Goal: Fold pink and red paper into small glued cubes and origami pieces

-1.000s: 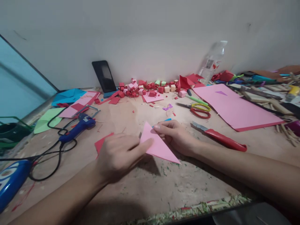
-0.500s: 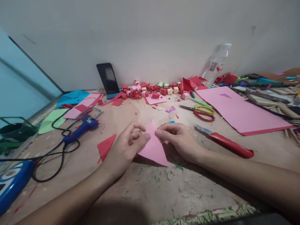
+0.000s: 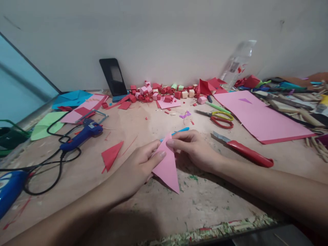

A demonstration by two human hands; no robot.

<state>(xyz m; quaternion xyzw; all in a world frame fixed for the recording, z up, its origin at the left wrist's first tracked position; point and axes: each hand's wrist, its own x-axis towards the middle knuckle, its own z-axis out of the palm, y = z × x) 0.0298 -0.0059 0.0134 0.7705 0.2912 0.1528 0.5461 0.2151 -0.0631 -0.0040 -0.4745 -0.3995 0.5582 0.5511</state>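
A pink paper triangle (image 3: 167, 167) is held just above the wooden table (image 3: 205, 198) between both hands. My left hand (image 3: 137, 167) pinches its left edge with thumb and fingers. My right hand (image 3: 196, 148) pinches its upper tip from the right. The triangle's long point hangs down toward me. A red paper triangle (image 3: 110, 155) lies on the table just left of my left hand. A blue pen (image 3: 179, 131) lies behind the pink triangle.
A red utility knife (image 3: 246, 153) and scissors (image 3: 220, 119) lie to the right, beside a large pink sheet (image 3: 258, 118). A blue glue gun (image 3: 82, 134) with black cord lies left. Small paper cubes (image 3: 159, 93), a phone (image 3: 111, 78) and a plastic bottle (image 3: 238, 63) stand by the wall.
The pink triangle has been turned and lifted, so its long point now hangs toward me. My left hand went from pressing on the paper to pinching its left edge.
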